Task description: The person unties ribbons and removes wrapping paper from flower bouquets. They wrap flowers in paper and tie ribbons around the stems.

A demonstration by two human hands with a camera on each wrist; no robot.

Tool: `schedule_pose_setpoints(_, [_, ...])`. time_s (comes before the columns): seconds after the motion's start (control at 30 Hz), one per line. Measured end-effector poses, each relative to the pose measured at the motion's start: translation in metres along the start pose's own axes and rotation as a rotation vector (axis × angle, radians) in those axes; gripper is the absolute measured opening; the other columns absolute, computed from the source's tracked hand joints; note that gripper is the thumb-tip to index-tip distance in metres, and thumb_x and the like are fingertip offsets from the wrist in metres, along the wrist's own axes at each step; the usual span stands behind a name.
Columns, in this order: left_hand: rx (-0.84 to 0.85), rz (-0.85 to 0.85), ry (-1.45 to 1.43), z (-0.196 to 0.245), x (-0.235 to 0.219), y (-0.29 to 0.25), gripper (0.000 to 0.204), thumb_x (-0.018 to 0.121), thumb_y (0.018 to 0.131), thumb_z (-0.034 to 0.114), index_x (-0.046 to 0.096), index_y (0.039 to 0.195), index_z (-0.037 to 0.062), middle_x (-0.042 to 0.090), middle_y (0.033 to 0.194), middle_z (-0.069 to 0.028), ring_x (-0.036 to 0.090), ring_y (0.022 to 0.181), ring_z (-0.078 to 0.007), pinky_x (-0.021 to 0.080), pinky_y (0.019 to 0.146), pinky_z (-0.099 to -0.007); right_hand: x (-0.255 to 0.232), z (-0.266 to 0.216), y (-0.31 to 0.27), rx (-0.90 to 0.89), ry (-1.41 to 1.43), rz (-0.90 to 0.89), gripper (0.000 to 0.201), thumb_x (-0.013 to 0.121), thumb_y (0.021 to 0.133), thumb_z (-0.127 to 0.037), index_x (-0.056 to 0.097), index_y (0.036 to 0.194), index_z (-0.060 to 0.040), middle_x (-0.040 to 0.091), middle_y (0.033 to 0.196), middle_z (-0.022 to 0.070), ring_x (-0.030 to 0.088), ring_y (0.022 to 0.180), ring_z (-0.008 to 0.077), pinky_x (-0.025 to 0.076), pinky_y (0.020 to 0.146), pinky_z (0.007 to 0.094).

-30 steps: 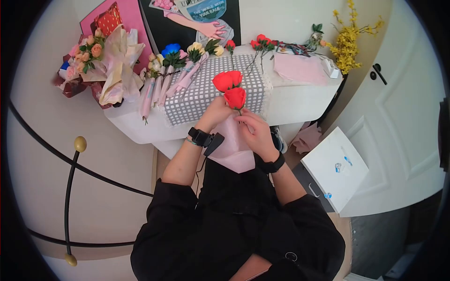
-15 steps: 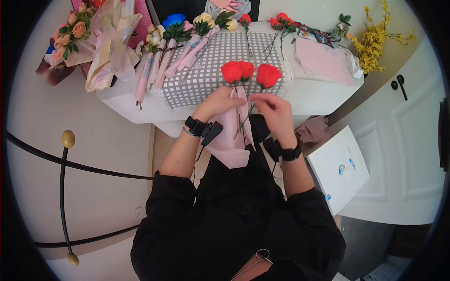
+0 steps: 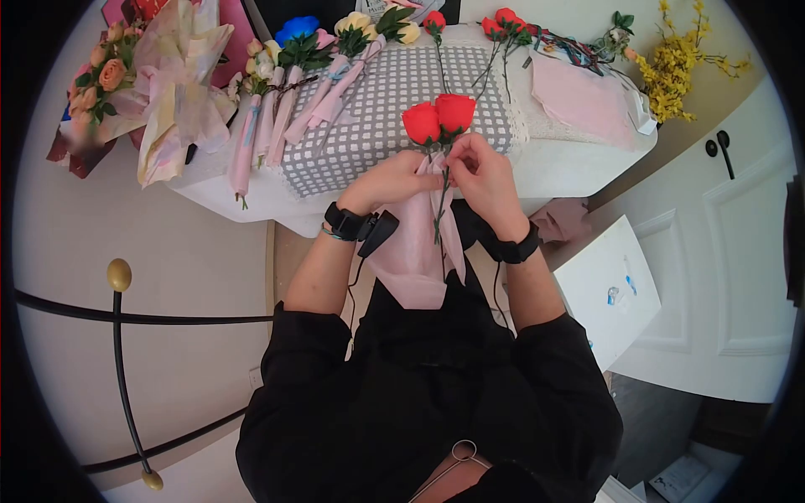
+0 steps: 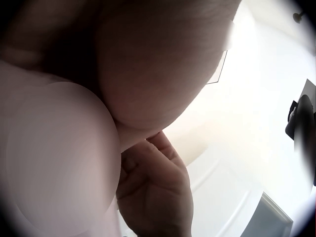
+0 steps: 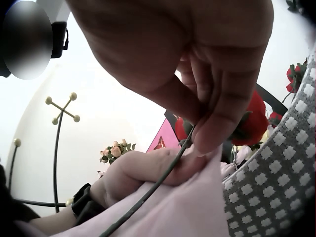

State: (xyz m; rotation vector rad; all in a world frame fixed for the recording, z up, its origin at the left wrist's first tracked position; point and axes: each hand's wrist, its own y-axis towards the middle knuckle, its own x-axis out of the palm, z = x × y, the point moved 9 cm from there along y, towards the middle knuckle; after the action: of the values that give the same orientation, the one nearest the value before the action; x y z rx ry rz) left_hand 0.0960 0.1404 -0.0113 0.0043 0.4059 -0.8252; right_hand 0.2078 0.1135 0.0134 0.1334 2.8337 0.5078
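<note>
In the head view my left hand (image 3: 392, 181) grips a sheet of pink wrapping paper (image 3: 407, 243) together with rose stems, its thumb across them. Red roses (image 3: 421, 123) stand upright above that hand. My right hand (image 3: 486, 174) pinches the thin green stem of another red rose (image 3: 455, 112) just below its bloom, beside the first ones. The right wrist view has thumb and fingertips meeting on this dark stem (image 5: 153, 190), which slants down over the pink paper. In the left wrist view the left hand's palm fills much of the frame and hides the flowers.
A white table (image 3: 579, 172) with a grey checked runner (image 3: 352, 142) lies ahead. Along its back are wrapped flowers (image 3: 268, 126), loose red roses (image 3: 505, 25) and pink paper sheets (image 3: 579, 96). A large bouquet (image 3: 180, 92) stands left; a white cabinet (image 3: 608, 289) is at the right.
Half a second ago the right hand's rose stood apart at the right; it has moved left against the other roses. A second ago both hands were close together below the blooms.
</note>
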Motion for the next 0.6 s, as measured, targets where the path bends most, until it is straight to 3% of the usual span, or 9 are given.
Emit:
schedule_pose_setpoints(0.07, [0.019,0.009,0.018,-0.005,-0.005,0.005,0.014,0.058,0.082,0.013,0.062,0.086,0.0004,0.054,0.071,0.0038,0.046,0.066,-0.0049,0.039,0.058,-0.0246,0.002,0.004,0.003,0.004,0.016,0.019,0.007,0.055,0.083,0.001,0.053,0.089,-0.0005,0.066,0.074,0.0093,0.065,0.066,0.0150,0.049,0.059,0.0271])
schedule_pose_setpoints(0.13, [0.012,-0.108,0.074,-0.031,0.001,0.018,0.012,0.056,0.083,0.013,0.060,0.085,0.0015,0.054,0.073,0.0042,0.046,0.067,-0.0046,0.039,0.059,-0.0236,0.004,0.005,0.005,0.014,0.043,0.042,0.008,0.056,0.082,0.002,0.053,0.090,-0.0005,0.065,0.074,0.0084,0.064,0.065,0.0138,0.049,0.059,0.0264])
schedule_pose_setpoints(0.27, [0.058,-0.150,-0.015,-0.012,-0.003,0.013,0.013,0.055,0.084,0.013,0.060,0.089,0.0023,0.053,0.074,0.0051,0.045,0.069,-0.0044,0.038,0.060,-0.0234,0.006,0.015,0.015,0.035,0.092,0.070,0.009,0.058,0.081,0.001,0.054,0.089,-0.0006,0.064,0.074,0.0066,0.062,0.065,0.0120,0.049,0.060,0.0258])
schedule_pose_setpoints(0.33, [-0.022,-0.072,-0.315,-0.035,-0.009,0.021,0.012,0.055,0.083,0.012,0.060,0.089,0.0024,0.054,0.078,0.0058,0.046,0.071,-0.0040,0.039,0.063,-0.0228,0.007,0.015,0.018,-0.022,0.065,0.083,0.011,0.061,0.080,0.000,0.055,0.089,-0.0009,0.063,0.074,0.0050,0.060,0.065,0.0107,0.049,0.060,0.0253])
schedule_pose_setpoints(0.47, [0.051,-0.007,-0.275,-0.035,-0.017,0.028,0.017,0.057,0.083,0.016,0.062,0.088,0.0006,0.057,0.078,0.0031,0.050,0.071,-0.0059,0.040,0.062,-0.0226,0.008,0.015,0.025,0.016,0.023,0.101,0.012,0.063,0.080,-0.001,0.055,0.089,-0.0012,0.063,0.073,0.0047,0.060,0.065,0.0110,0.049,0.061,0.0250])
schedule_pose_setpoints(0.53, [-0.052,-0.038,0.034,-0.039,-0.017,0.027,0.020,0.061,0.086,0.021,0.063,0.090,0.0013,0.057,0.081,0.0026,0.050,0.073,-0.0066,0.041,0.064,-0.0236,0.013,0.022,0.025,0.057,0.052,0.065,0.015,0.066,0.078,-0.004,0.056,0.090,-0.0013,0.062,0.076,0.0053,0.060,0.068,0.0121,0.049,0.063,0.0259])
schedule_pose_setpoints(0.6, [0.043,-0.018,-0.091,-0.048,-0.018,0.034,0.021,0.061,0.088,0.022,0.064,0.091,0.0012,0.059,0.082,0.0022,0.051,0.074,-0.0068,0.042,0.066,-0.0239,0.011,0.011,0.018,-0.013,-0.033,0.064,0.020,0.067,0.077,-0.006,0.055,0.093,-0.0017,0.061,0.078,0.0060,0.060,0.070,0.0147,0.049,0.064,0.0276])
